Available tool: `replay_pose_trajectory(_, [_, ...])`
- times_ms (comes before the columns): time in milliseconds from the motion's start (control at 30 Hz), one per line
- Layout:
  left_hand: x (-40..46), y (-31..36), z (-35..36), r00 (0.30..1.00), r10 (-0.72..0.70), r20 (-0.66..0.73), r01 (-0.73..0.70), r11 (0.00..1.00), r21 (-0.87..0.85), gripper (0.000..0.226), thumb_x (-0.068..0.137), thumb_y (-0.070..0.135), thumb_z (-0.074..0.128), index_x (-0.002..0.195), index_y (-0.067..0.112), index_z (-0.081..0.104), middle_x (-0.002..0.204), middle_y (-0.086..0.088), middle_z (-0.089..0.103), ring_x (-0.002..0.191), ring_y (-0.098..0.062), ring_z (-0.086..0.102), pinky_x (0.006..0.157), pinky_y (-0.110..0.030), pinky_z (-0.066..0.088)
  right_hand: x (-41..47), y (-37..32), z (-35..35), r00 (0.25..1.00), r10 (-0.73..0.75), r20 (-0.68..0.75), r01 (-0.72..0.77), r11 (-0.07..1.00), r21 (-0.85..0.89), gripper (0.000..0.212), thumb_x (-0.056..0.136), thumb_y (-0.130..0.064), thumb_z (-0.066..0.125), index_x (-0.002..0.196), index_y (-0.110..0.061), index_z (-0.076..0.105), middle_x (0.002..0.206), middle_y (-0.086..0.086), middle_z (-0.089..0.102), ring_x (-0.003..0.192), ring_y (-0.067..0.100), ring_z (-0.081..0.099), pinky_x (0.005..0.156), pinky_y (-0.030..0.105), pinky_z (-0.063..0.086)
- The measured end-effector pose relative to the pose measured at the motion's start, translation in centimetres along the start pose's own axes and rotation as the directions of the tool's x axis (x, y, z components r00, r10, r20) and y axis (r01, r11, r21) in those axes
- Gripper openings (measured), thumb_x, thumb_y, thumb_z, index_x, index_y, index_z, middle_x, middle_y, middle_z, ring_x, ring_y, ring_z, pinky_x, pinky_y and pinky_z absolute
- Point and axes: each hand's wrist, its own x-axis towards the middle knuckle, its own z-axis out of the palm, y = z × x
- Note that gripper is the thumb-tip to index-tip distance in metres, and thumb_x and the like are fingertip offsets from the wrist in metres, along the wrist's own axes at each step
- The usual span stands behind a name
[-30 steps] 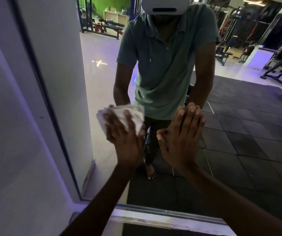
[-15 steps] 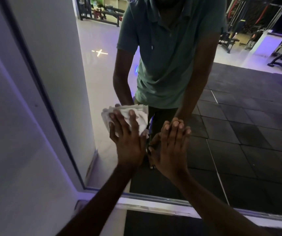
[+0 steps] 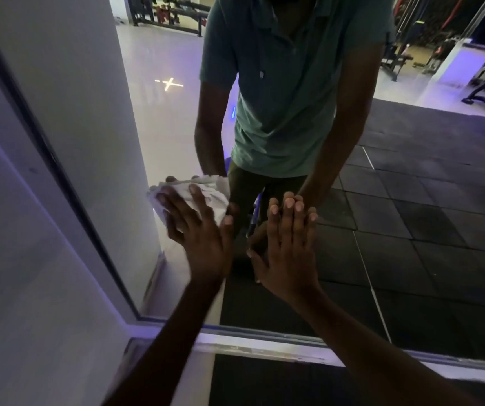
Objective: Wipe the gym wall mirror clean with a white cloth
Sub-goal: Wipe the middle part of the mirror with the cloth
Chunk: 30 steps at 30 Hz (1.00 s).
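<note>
Cloth worked down to the mirror's lower left corner

In the last second both hands have dropped toward the mirror (image 3: 411, 230) bottom frame (image 3: 264, 345). The left hand (image 3: 197, 238), its grip spread flat, presses the white cloth (image 3: 206, 194) to the glass under its fingertips; the right hand (image 3: 289, 253), just beside, braces with straight fingers. Judged, this low strip is nearly covered.

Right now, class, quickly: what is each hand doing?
Left hand: open, straight fingers pressing the white cloth against the mirror.
Right hand: open, flat on the mirror, holding nothing.
</note>
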Motion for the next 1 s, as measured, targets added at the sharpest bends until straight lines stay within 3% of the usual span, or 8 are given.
replay_pose_trajectory(100, [1.1, -4.5, -2.2, 0.993, 0.113, -0.037, -0.109, 0.989, 0.099, 0.073, 0.109, 0.045, 0.034, 0.168, 0.011, 0.007, 0.165, -0.041, 0.013, 0.156, -0.052, 0.009, 0.127, -0.053, 0.009, -0.9, 2.8, -1.5, 1.0, 0.001, -0.016, 0.0, 1.0, 0.023, 0.113, 0.096, -0.049, 0.067, 0.166, -0.001, -0.008, 0.174, 0.021, -0.014, 0.163, 0.036, -0.007, 0.133, 0.052, 0.006])
replay_pose_trajectory(333, [0.7, 6.9, 1.4, 0.949, -0.273, -0.159, 0.257, 0.96, -0.115, 0.086, 0.11, 0.058, 0.027, 0.16, -0.011, 0.015, 0.162, -0.047, 0.008, 0.153, -0.061, 0.007, 0.13, -0.051, 0.004, -4.3, 10.6, -5.0, 0.975, 0.214, -0.055, -0.217, 0.974, -0.071, 0.115, 0.097, -0.062, 0.057, 0.163, 0.004, -0.01, 0.171, 0.031, -0.01, 0.16, 0.045, -0.007, 0.131, 0.061, 0.002])
replay_pose_trajectory(433, [-4.1, 12.2, 3.1, 0.996, -0.001, 0.092, -0.002, 1.0, 0.029, 0.084, 0.107, 0.055, 0.036, 0.167, 0.007, 0.003, 0.167, -0.038, 0.0, 0.158, -0.05, -0.004, 0.129, -0.046, -0.012, -5.7, 13.6, -6.0, 0.948, 0.315, -0.038, -0.317, 0.947, -0.056, 0.124, 0.092, -0.074, 0.057, 0.163, 0.004, -0.008, 0.169, 0.034, -0.007, 0.159, 0.049, -0.002, 0.13, 0.063, 0.004])
replay_pose_trajectory(533, [-3.6, 7.9, 2.2, 0.953, 0.26, 0.154, -0.278, 0.954, 0.113, 0.078, 0.108, 0.054, 0.033, 0.169, 0.019, -0.001, 0.171, -0.023, -0.003, 0.161, -0.04, -0.007, 0.13, -0.049, -0.004, -6.5, 16.2, -6.4, 0.957, 0.288, 0.02, -0.284, 0.952, -0.115, 0.131, 0.087, -0.084, 0.05, 0.164, 0.005, -0.008, 0.169, 0.034, -0.008, 0.158, 0.051, 0.0, 0.126, 0.07, 0.012])
replay_pose_trajectory(700, [0.1, 4.5, 0.9, 0.974, -0.157, -0.163, 0.175, 0.979, 0.104, 0.077, 0.109, 0.053, 0.024, 0.165, 0.0, 0.015, 0.168, -0.035, 0.013, 0.159, -0.048, 0.013, 0.124, -0.056, 0.024, -6.5, 16.3, -5.5, 0.963, 0.26, 0.066, -0.249, 0.958, -0.14, 0.147, 0.077, -0.086, 0.066, 0.162, 0.005, -0.012, 0.167, 0.035, -0.02, 0.157, 0.053, -0.009, 0.126, 0.072, 0.005])
replay_pose_trajectory(800, [-1.0, 11.5, 3.2, 0.93, -0.335, -0.153, 0.329, 0.942, -0.059, 0.088, 0.108, 0.062, 0.024, 0.163, -0.006, 0.014, 0.166, -0.04, 0.007, 0.158, -0.052, 0.005, 0.13, -0.054, 0.012, -6.4, 16.1, -4.7, 0.958, 0.283, 0.034, -0.273, 0.945, -0.177, 0.149, 0.076, -0.088, 0.066, 0.161, 0.008, -0.011, 0.166, 0.041, -0.006, 0.156, 0.052, -0.011, 0.126, 0.07, -0.001])
replay_pose_trajectory(900, [-6.1, 16.8, 5.5, 0.993, -0.007, 0.115, 0.002, 0.999, 0.04, 0.088, 0.106, 0.066, 0.023, 0.167, 0.009, -0.006, 0.168, -0.031, -0.019, 0.157, -0.043, -0.022, 0.128, -0.047, -0.017, -6.8, 16.2, -4.3, 0.963, 0.27, 0.003, -0.268, 0.956, -0.121, 0.127, 0.09, -0.085, 0.046, 0.163, 0.005, -0.007, 0.167, 0.037, -0.008, 0.158, 0.049, -0.013, 0.127, 0.07, 0.004])
replay_pose_trajectory(1000, [-6.6, 15.7, 6.8, 0.906, 0.371, 0.202, -0.386, 0.922, 0.038, 0.075, 0.108, 0.064, 0.017, 0.166, 0.028, -0.013, 0.174, -0.015, -0.016, 0.159, -0.03, -0.023, 0.126, -0.049, -0.013, -7.1, 17.3, -4.5, 0.976, 0.219, 0.008, -0.216, 0.967, -0.135, 0.121, 0.093, -0.082, 0.044, 0.165, 0.002, -0.005, 0.169, 0.03, -0.012, 0.159, 0.045, -0.012, 0.128, 0.066, 0.004])
